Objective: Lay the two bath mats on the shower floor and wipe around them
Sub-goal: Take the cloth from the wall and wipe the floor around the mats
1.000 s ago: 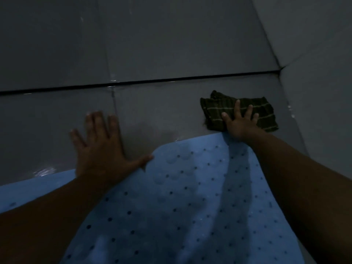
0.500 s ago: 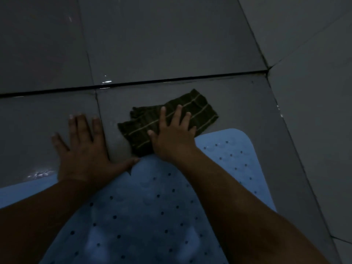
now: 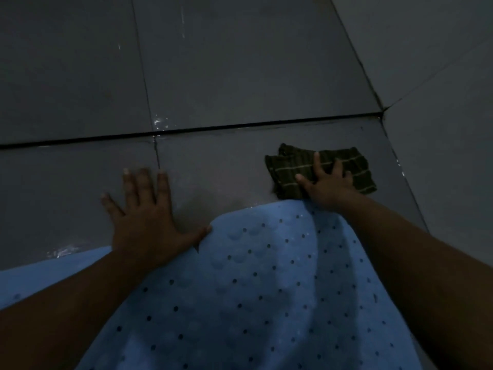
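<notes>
mat [image 3: 266, 289] lying down, lower centre | right hand [image 3: 326, 186] pressing cloth [image 3: 320, 169] flat, wiping floor [image 3: 226, 169] | left hand [image 3: 145, 220] lying open | second mat unclear

Count on inspection:
Bath mat [image 3: 253, 289]: one perforated blue mat in clear view; second blue piece at left edge [image 3: 40, 279], same mat or another cannot be told.
Cloth [image 3: 320, 169]: one, dark, striped.
Hands: two, left hand [image 3: 144, 217], right hand [image 3: 328, 182].

Blue mat [image 3: 253, 289] cut off at bottom edge (far corner under right forearm); dim.
</notes>
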